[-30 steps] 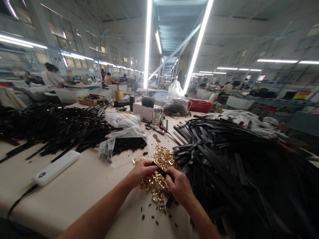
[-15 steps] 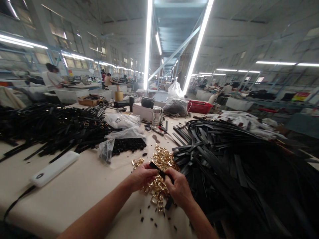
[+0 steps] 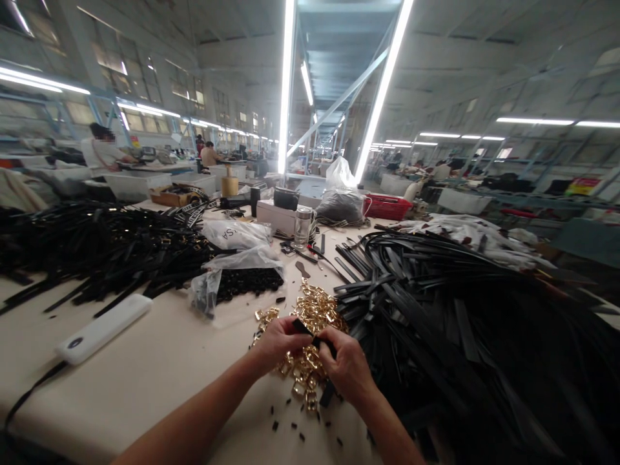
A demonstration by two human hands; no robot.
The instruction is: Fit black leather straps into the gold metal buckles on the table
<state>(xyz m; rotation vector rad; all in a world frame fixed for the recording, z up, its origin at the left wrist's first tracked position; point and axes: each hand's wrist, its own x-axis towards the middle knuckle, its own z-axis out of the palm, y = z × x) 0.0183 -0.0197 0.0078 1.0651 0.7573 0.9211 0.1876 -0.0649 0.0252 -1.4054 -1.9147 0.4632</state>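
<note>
Over a heap of gold buckles (image 3: 317,303), my left hand (image 3: 275,345) pinches a black strap (image 3: 302,327) near its end. My right hand (image 3: 345,361) is closed on the same strap a little to the right, so the two hands almost meet. The fingers cover most of the part between them, and I cannot make out whether a buckle is on it. Small black loops (image 3: 275,426) lie scattered on the table below my hands. More of them fill an open clear plastic bag (image 3: 203,297) beyond my left hand.
A big pile of black straps (image 3: 426,310) covers the right side; straps with gold buckles (image 3: 106,245) are heaped at the left. A white corded device (image 3: 106,329) lies on the table at left. A glass jar (image 3: 303,227) and a red basket (image 3: 387,206) stand farther back.
My hands have drawn closer together on the strap, the right fingers now covering more of its middle. The things on the table lie as before.
</note>
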